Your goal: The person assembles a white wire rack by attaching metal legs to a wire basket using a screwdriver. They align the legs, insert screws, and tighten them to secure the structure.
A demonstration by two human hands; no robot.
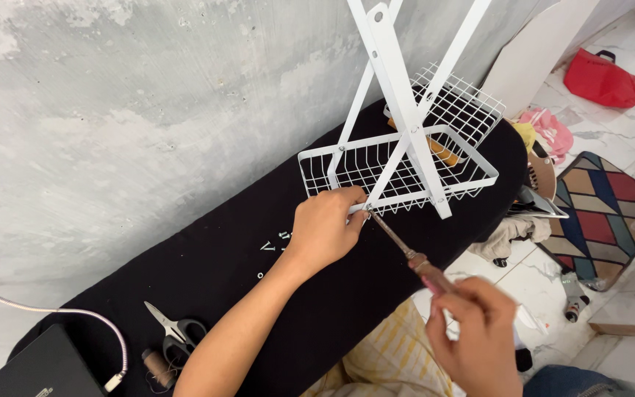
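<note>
Where the work sits: while the white wire basket rack (398, 165) stands on the black cloth-covered board (259, 272), its crossed white metal legs (402, 95) rise up out of the top of the picture.
Screwdriver: a long screwdriver (406, 250) with a brownish shaft runs from the near rim of the lower basket down to the right; its tip meets the rim just beside the left fingertips.
Left hand: the left hand (325, 229) is curled against the basket's near rim, fingers pinched narrow at the spot where the tip touches.
Right hand: the right hand (479, 331) is wrapped closed around the screwdriver's handle, low at the right.
Inside the rack: an orange-brown object (442, 153) lies in the basket; what it is cannot be told.
On the board: scissors (174, 331) and a spool of brown thread (159, 366) lie near the left forearm, well apart from the rack.
Far left: a dark box (31, 367) and a white cable (75, 316).
Floor at right: a patterned mat (604, 213), a red bag (603, 79), pink cloth (549, 129).
</note>
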